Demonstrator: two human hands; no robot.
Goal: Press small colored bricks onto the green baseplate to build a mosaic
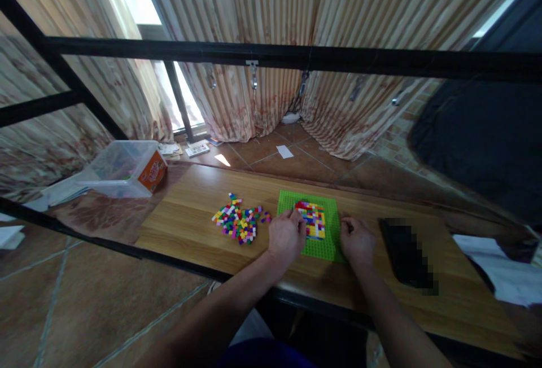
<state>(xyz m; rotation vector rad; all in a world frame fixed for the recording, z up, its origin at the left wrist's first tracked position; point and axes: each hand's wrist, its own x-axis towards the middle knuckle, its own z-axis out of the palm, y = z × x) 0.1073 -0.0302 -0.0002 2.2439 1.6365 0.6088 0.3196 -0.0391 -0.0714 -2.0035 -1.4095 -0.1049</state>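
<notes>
A green baseplate (328,215) lies on the wooden table (190,227), with a patch of small coloured bricks (311,215) built on its middle. My left hand (287,237) rests at the plate's left edge, fingers curled toward the built bricks; what they pinch is hidden. My right hand (357,239) sits at the plate's right edge with fingers curled, touching the plate. A loose pile of coloured bricks (238,223) lies to the left of my left hand.
A clear plastic tub (122,169) with an orange label stands on the floor at the far left. A dark flat object (406,252) lies on the table right of my right hand. Black metal bars (271,55) cross above. Curtains hang behind.
</notes>
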